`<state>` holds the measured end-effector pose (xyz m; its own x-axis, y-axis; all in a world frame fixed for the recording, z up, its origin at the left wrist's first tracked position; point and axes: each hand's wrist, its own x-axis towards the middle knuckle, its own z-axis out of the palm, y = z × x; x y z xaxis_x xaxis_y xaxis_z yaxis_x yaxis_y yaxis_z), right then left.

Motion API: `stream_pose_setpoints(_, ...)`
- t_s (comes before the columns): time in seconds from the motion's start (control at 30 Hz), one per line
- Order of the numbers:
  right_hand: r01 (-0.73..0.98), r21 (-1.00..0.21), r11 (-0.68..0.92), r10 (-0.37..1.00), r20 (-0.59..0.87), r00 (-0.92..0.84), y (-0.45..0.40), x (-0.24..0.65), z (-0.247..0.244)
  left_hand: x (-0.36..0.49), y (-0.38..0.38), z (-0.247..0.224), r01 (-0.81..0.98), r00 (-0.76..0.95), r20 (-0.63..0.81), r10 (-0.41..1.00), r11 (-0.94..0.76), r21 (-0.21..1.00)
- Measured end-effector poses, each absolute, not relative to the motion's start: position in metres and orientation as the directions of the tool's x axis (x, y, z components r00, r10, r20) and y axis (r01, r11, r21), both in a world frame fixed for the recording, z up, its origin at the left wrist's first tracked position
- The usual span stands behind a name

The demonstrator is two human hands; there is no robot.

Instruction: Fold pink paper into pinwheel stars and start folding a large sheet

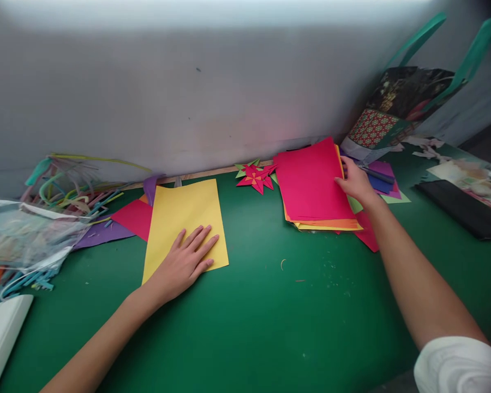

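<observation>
My left hand (188,261) lies flat, fingers spread, on a yellow sheet of paper (186,210) at the left of the green table. At the right my right hand (355,179) grips the right edge of a stack of coloured paper (311,180), thumb on top and fingers underneath, partly hidden. Its top sheet is red, with orange and yellow edges showing below. Just left of the stack lies a red paper star (257,178) with an orange middle, over green paper points. Behind my right hand a dark-handled tool (378,174), perhaps scissors, is partly covered.
Red paper (133,218) and purple paper (102,236) lie at the left, near a clear plastic bag (28,229) and several coloured strips. A patterned bag (393,114) with green handles leans against the wall. A black flat case (462,210) lies far right, a white object (4,338) front left.
</observation>
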<state>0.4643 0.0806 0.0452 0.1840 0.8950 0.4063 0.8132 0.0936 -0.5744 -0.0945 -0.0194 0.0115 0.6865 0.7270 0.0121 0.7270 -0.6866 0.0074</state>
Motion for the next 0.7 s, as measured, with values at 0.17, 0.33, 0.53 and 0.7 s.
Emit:
stream_pose_setpoints(0.17, 0.932, -0.322, 0.168, 0.932, 0.359, -0.044, 0.057, 0.423, 0.054, -0.12, -0.023, 0.012, 0.774, 0.633, 0.029, 0.774, -0.633, 0.007)
stream_pose_setpoints(0.33, 0.907, -0.336, 0.254, 0.937, -0.147, -0.316, 0.018, 0.373, 0.05, -0.14, -0.019, 0.017, 0.856, 0.488, 0.193, 0.851, -0.51, 0.083)
stream_pose_setpoints(0.53, 0.909, -0.342, 0.236, 0.936, -0.173, -0.308, 0.0, 0.37, 0.044, -0.142, -0.026, 0.022, 0.865, 0.407, 0.315, 0.857, -0.473, 0.17)
stream_pose_setpoints(0.7, 0.934, -0.294, 0.205, 0.954, -0.152, -0.257, -0.009, 0.366, 0.057, -0.135, -0.029, 0.015, 0.858, 0.454, 0.259, 0.852, -0.497, 0.131)
